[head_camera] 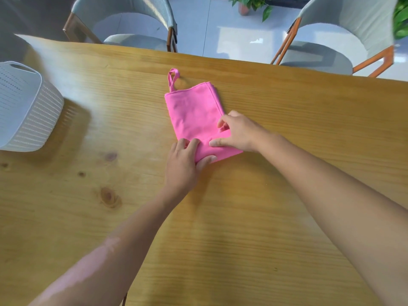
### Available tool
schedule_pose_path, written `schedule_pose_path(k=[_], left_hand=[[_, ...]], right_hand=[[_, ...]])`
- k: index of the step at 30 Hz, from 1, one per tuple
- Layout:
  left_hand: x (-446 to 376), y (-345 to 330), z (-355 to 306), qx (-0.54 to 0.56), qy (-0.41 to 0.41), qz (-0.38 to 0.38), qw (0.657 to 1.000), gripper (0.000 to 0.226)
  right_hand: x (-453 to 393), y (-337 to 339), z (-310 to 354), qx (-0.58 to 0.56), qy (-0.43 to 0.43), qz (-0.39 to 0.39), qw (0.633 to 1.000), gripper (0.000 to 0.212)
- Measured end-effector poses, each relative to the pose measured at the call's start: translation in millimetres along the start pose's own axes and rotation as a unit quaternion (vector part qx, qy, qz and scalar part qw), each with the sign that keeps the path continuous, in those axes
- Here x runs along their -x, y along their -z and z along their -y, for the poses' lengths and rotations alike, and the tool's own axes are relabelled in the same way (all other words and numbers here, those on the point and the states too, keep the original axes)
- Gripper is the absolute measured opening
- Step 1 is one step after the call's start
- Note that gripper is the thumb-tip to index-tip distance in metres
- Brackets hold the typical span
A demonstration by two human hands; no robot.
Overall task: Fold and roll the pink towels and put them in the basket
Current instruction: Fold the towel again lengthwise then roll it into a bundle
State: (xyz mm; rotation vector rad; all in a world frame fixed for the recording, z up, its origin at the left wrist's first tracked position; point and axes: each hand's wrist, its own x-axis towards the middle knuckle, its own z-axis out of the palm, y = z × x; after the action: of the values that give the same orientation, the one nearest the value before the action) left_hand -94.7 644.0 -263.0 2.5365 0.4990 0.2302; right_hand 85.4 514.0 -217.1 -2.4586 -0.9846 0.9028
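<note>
A pink towel point(194, 111) lies folded into a narrow strip on the wooden table point(220, 217), its hanging loop pointing away from me. My left hand point(183, 164) grips the towel's near left corner, fingers on top and thumb along the near edge. My right hand point(237, 132) pinches the near right part of the towel, fingers curled into the cloth. The near end looks slightly lifted or turned over. A white slatted basket point(26, 111) stands at the table's left edge, well apart from both hands; its inside is not visible.
Two grey upholstered chairs with wooden frames point(132, 23) point(340, 40) stand behind the far table edge. Potted green plants point(254, 5) sit on the pale floor beyond. Bare wood stretches between the towel and the basket.
</note>
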Motion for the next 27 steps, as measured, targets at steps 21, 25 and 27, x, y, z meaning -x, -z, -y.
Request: schedule_pose_path(k=[21,25,27], left_hand=[[-38,31,21,-0.127,-0.307,0.091,0.939,0.076],[-35,25,21,-0.146,-0.323,0.103,0.929,0.083],[-45,28,15,-0.124,-0.313,0.143,0.931,0.078]], right_hand=[[45,-54,5,0.01,-0.065,-0.034,0.997,0.066],[61,-74,13,-0.008,-0.091,-0.142,0.986,0.063],[72,-84,15,0.0,-0.089,-0.211,0.973,0.056]])
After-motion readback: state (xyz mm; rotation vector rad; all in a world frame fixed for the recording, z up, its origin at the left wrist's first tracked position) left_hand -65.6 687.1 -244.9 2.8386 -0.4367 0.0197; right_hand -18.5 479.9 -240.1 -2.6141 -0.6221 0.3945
